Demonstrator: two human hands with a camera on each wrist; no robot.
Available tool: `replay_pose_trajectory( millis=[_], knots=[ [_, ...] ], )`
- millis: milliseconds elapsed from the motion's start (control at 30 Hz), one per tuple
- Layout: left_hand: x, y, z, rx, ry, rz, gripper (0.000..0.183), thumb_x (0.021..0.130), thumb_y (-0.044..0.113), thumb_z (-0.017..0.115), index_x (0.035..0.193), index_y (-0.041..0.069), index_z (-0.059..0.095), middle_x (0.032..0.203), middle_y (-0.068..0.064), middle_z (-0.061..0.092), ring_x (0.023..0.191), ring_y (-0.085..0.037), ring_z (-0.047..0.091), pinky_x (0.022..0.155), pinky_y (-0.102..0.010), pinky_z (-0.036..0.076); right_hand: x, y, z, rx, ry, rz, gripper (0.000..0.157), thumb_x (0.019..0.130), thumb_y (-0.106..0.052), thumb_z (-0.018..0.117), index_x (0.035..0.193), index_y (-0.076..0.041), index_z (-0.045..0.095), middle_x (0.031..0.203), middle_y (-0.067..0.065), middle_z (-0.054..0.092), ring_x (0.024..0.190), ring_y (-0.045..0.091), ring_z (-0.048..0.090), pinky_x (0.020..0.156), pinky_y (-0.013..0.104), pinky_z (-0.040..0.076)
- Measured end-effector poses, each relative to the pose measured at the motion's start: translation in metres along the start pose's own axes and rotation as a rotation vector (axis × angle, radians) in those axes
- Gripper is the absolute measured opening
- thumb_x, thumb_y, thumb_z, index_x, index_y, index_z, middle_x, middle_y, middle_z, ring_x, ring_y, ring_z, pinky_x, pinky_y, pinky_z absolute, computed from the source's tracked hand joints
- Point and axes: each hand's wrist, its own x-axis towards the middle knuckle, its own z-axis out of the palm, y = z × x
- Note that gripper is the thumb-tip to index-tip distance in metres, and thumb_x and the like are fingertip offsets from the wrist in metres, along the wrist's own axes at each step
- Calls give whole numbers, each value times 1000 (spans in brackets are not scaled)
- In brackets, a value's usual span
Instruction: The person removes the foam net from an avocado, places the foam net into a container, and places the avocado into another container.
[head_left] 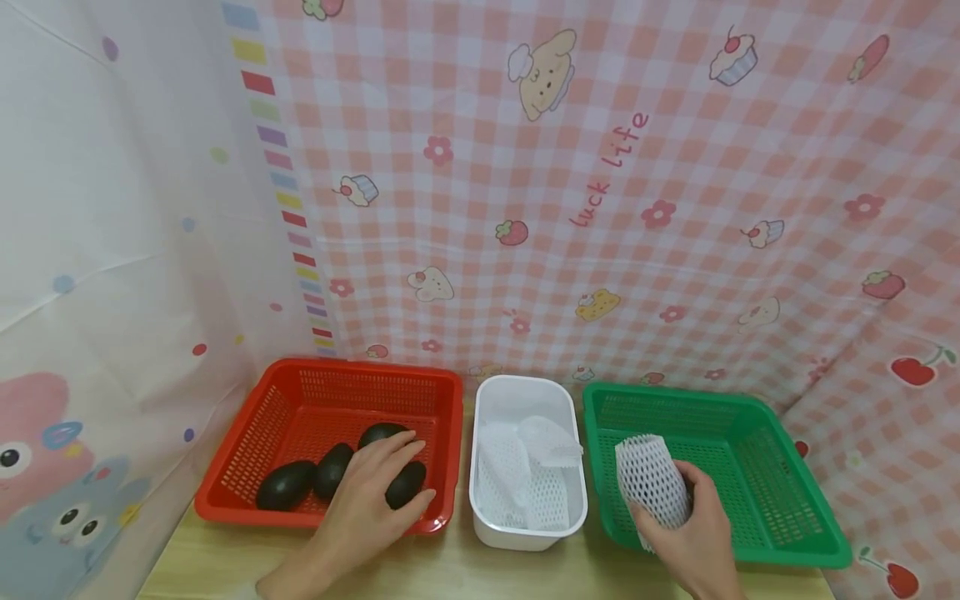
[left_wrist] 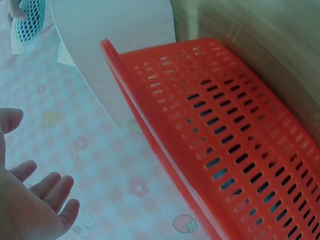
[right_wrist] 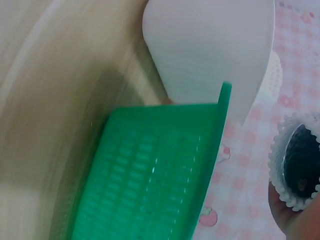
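Several dark avocados (head_left: 287, 485) lie in the red basket (head_left: 213, 500). Above them is my left hand (head_left: 367, 504), fingers spread and partly covering two of the fruits. In the left wrist view the left hand (left_wrist: 35, 205) has loosely bent fingers and holds nothing. Over the near left part of the green basket (head_left: 813, 546), my right hand (head_left: 693, 533) grips a white foam net sleeve (head_left: 651, 479). The right wrist view looks into the end of this foam net sleeve (right_wrist: 280, 155), where a dark avocado (right_wrist: 302, 162) sits inside.
Between the baskets stands a white bin (head_left: 525, 542) with several foam net sleeves (head_left: 547, 500) in it. All three containers rest on a wooden table (head_left: 420, 571). A checked cloth (head_left: 480, 192) hangs behind, and cloth also hangs at both sides.
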Motion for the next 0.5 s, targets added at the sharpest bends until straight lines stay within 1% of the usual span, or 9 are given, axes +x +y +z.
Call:
replay_pose_trajectory(
  millis=[33,133,233,300,400,500],
  knots=[
    [-1,1,1,0,8,16,60,75,22,93,129,10,71,139,-7,65,124,-32,60,104,-56,44,-3,-1,2,1,14,-25,77,75,-13,92,138,4,50,114,19,63,94,29,61,68,36,53],
    [-3,5,4,-9,22,56,61,73,20,93,129,10,71,138,-7,65,124,-31,60,104,-53,43,-12,-4,8,-4,47,-104,78,69,-9,95,134,3,53,110,15,64,90,18,58,67,32,52],
    [-5,9,7,-17,13,72,63,73,19,93,131,11,70,139,-6,65,124,-30,60,104,-52,43,-19,-4,14,21,84,-192,81,61,-4,96,131,3,56,107,11,65,87,8,54,69,22,49],
    [-8,11,8,-16,4,73,64,73,20,94,132,12,70,139,-5,65,124,-29,59,103,-51,44,-24,-3,17,44,99,-248,82,57,-1,96,129,4,58,107,9,65,87,5,53,72,16,46],
    [-11,14,11,-21,1,77,62,73,20,94,130,12,71,138,-5,65,123,-29,60,101,-51,46,-31,-5,21,65,82,-299,82,54,1,96,127,3,59,109,7,66,89,3,54,76,11,43],
    [-14,17,15,-24,-13,64,59,74,19,93,129,13,71,137,-3,66,121,-27,61,99,-50,49,-37,-9,23,59,35,-314,82,54,0,97,126,0,59,112,6,66,92,2,56,77,9,43]
  ],
)
